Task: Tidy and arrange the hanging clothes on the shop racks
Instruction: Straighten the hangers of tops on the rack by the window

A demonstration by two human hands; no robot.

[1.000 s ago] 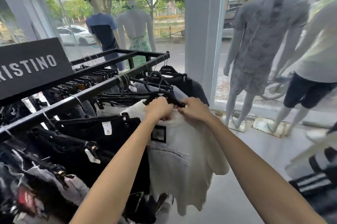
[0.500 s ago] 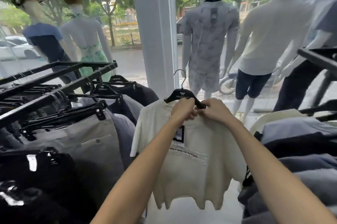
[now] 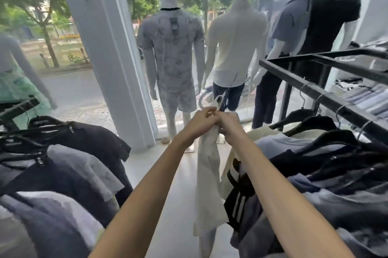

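Cream cotton shirt (image 3: 206, 178) is hanging edge-on between the two racks, held out over the aisle floor. Both hands are meeting at its top: the left hand (image 3: 202, 120) and the right hand (image 3: 229, 124) are each closing on the neck of the shirt and the dark hanger (image 3: 224, 101) poking up behind the knuckles. The hook itself is too blurred to make out.

Rack on the right (image 3: 315, 87) is sitting near, its black bar carrying a row of black hangers and grey, navy and black tops (image 3: 336, 205). Rack on the left (image 3: 19, 106) is holding dark and grey shirts (image 3: 84, 165). Mannequins (image 3: 171, 48) are standing at the window beyond, well apart from the hands.

Risks, as judged from here:
- Shirt is dangling long and narrow, so its hem may be catching on the striped black garment (image 3: 239, 201) just beside it if swung toward the right rack.
- Grip is bunching cloth and hanger together; the collar may be slipping off one hanger shoulder once a hand lets go.
- Right bar is crowded near the front, so the hook may be landing on a neighbouring hanger instead of the bar, or dragging a neighbour askew.
- Two hands on one small spot means neither is free for parting the row.
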